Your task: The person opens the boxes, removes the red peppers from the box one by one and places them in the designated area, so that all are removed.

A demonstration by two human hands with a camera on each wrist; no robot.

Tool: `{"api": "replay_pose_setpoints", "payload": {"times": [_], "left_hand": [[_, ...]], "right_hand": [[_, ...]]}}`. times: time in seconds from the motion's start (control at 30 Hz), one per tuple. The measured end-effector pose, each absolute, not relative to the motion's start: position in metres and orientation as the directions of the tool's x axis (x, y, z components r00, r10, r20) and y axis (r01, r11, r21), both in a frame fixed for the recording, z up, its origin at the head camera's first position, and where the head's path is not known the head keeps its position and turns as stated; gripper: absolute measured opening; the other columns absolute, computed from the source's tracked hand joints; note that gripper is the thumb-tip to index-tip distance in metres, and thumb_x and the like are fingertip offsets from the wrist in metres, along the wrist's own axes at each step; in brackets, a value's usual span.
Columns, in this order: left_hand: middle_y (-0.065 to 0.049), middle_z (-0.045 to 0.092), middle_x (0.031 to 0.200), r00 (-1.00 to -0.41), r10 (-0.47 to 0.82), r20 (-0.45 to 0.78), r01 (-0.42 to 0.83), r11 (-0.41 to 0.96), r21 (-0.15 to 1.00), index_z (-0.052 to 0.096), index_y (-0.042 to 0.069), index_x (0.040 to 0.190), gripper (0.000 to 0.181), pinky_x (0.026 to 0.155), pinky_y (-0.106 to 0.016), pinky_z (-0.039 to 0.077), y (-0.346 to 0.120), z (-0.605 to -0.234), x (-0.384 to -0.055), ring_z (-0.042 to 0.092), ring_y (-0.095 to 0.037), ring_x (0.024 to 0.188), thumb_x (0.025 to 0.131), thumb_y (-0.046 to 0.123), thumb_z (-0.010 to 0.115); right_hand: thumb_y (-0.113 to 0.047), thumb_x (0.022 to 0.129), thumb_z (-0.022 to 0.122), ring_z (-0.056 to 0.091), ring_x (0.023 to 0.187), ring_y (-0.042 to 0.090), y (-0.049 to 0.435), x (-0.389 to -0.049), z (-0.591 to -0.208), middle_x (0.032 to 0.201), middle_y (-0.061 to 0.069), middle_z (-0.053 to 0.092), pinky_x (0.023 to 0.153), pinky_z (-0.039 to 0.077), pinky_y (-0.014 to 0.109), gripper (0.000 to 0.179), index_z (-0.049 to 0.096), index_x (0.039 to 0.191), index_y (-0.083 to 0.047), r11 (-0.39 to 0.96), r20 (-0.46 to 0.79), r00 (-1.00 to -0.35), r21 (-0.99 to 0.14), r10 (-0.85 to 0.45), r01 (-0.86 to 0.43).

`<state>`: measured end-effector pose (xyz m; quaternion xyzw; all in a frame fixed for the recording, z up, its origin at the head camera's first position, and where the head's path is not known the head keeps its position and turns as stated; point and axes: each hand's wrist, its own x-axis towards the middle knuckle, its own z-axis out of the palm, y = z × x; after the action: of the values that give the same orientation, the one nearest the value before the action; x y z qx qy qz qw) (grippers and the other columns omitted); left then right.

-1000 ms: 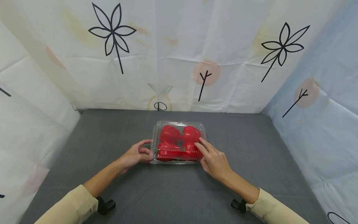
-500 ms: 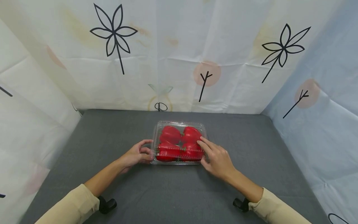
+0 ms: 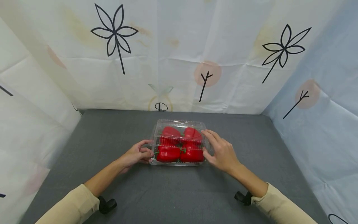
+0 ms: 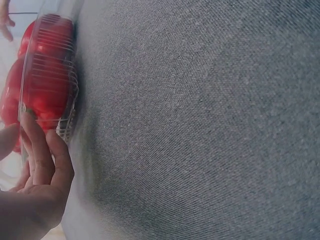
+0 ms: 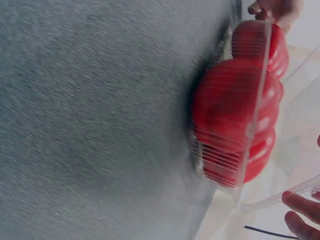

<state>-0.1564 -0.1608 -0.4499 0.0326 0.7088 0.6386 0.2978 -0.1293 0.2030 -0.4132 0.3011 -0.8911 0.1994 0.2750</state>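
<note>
A clear plastic clamshell box [image 3: 167,163] sits on the table, holding several red bell peppers [image 3: 168,154] with green stems. Its hinged lid [image 5: 270,201] is tilted up at the front, apart from the front rim. At the box's left rim, my left hand [image 3: 136,156] pinches the edge, fingers [image 4: 42,160] against the side in the left wrist view. My right hand [image 3: 222,154] holds the lid's raised right edge between thumb and fingers. Only part of the right hand's fingertips [image 5: 300,202] shows in the right wrist view.
A grey cloth-covered table [image 3: 173,193] spreads around the box. Light patterned curtains [image 3: 179,56] stand behind it and on both sides. Black wrist straps with mounts [image 3: 107,205] sit on both forearms.
The lid's front edge has swung up and back, uncovering the front peppers. My right hand has risen with it and shifted slightly right. The left hand has stayed at the left rim.
</note>
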Motion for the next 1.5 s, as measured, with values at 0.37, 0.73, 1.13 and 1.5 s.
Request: {"api": "replay_pose_setpoints", "payload": {"times": [0.37, 0.73, 1.13, 1.5], "left_hand": [[-0.008, 0.069, 0.098, -0.818, 0.424, -0.389, -0.338, 0.192, 0.921, 0.035, 0.007, 0.147, 0.061, 0.082, -0.035, 0.056, -0.161, -0.451, -0.153, 0.066, -0.021, 0.08, 0.096, 0.015, 0.066], [-0.01, 0.07, 0.092, -0.786, 0.493, -0.373, -0.347, 0.147, 0.926, 0.036, 0.003, 0.143, 0.061, 0.081, -0.038, 0.058, -0.163, -0.451, -0.144, 0.068, -0.021, 0.075, 0.093, 0.013, 0.07], [-0.009, 0.068, 0.092, -0.765, 0.544, -0.344, -0.342, 0.11, 0.933, 0.037, -0.002, 0.134, 0.055, 0.076, -0.041, 0.059, -0.16, -0.453, -0.136, 0.067, -0.022, 0.077, 0.091, 0.006, 0.07], [-0.009, 0.067, 0.093, -0.743, 0.565, -0.358, -0.352, 0.124, 0.928, 0.037, 0.0, 0.135, 0.057, 0.079, -0.039, 0.058, -0.161, -0.455, -0.138, 0.067, -0.022, 0.082, 0.089, 0.005, 0.071]], "right_hand": [[-0.013, 0.081, 0.068, 0.059, 0.069, 0.016, 0.208, -0.143, -0.394, 0.131, 0.013, 0.059, 0.045, 0.037, 0.026, 0.059, 0.054, 0.138, -0.005, 0.718, 0.647, -0.663, -0.249, -0.377, -0.65], [-0.009, 0.084, 0.066, 0.071, 0.083, 0.03, 0.209, -0.159, -0.376, 0.128, 0.016, 0.06, 0.073, 0.054, 0.047, 0.069, 0.039, 0.147, -0.005, 0.666, 0.647, -0.738, -0.468, -0.19, -0.581], [-0.003, 0.094, 0.06, 0.063, 0.111, 0.035, 0.204, -0.178, -0.371, 0.131, 0.019, 0.057, 0.091, 0.047, 0.051, 0.071, 0.024, 0.154, -0.01, 0.502, 0.481, -0.874, -0.739, -0.073, -0.449], [0.001, 0.096, 0.057, 0.051, 0.126, 0.046, 0.203, -0.2, -0.366, 0.141, 0.03, 0.047, 0.103, 0.038, 0.057, 0.068, 0.022, 0.154, 0.003, 0.428, 0.299, -0.945, -0.842, -0.133, -0.327]]}}
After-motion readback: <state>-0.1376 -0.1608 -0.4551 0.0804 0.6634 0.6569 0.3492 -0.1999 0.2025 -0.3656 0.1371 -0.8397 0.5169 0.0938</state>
